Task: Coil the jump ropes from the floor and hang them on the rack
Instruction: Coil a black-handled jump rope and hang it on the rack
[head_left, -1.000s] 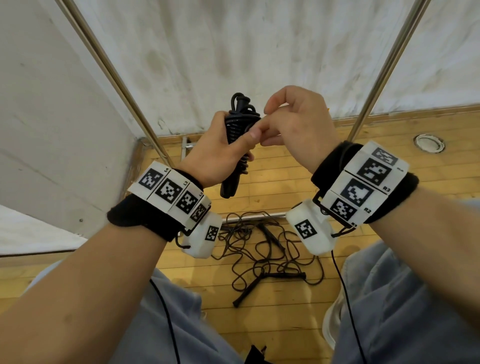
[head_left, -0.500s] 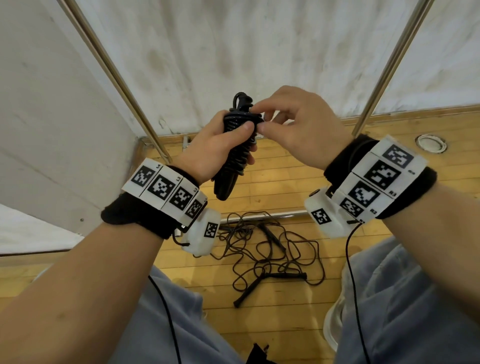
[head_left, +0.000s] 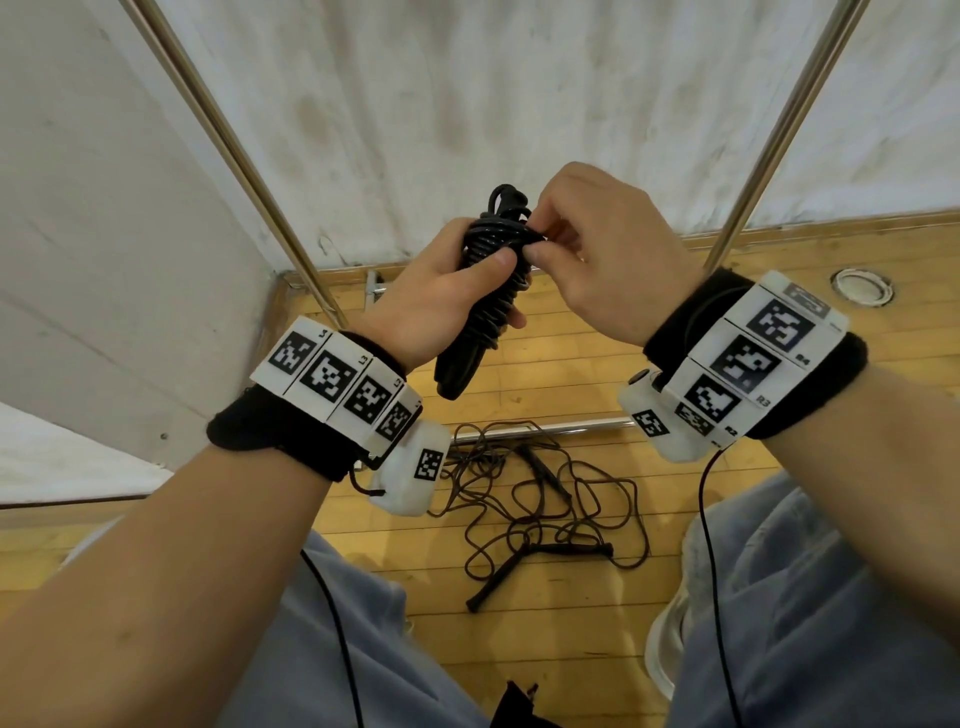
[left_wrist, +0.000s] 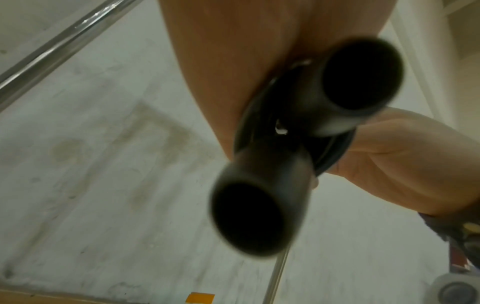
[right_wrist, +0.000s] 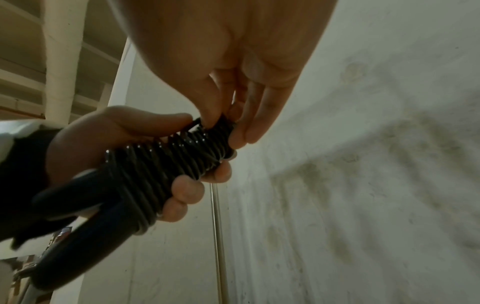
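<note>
Left hand (head_left: 441, 296) grips a coiled jump rope (head_left: 493, 275) by its stiff handles; right hand (head_left: 597, 249) pinches the springy, slippery-looking top wrap, likely to unwind if released.

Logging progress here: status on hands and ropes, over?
Left hand grips wound jump rope. Right hand pinches its top wraps. Loose ropes on floor. Nothing blocking.

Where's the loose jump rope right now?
Head view, low centre: the loose jump rope lies tangled on the wooden floor between the person's knees, below both hands.
</note>
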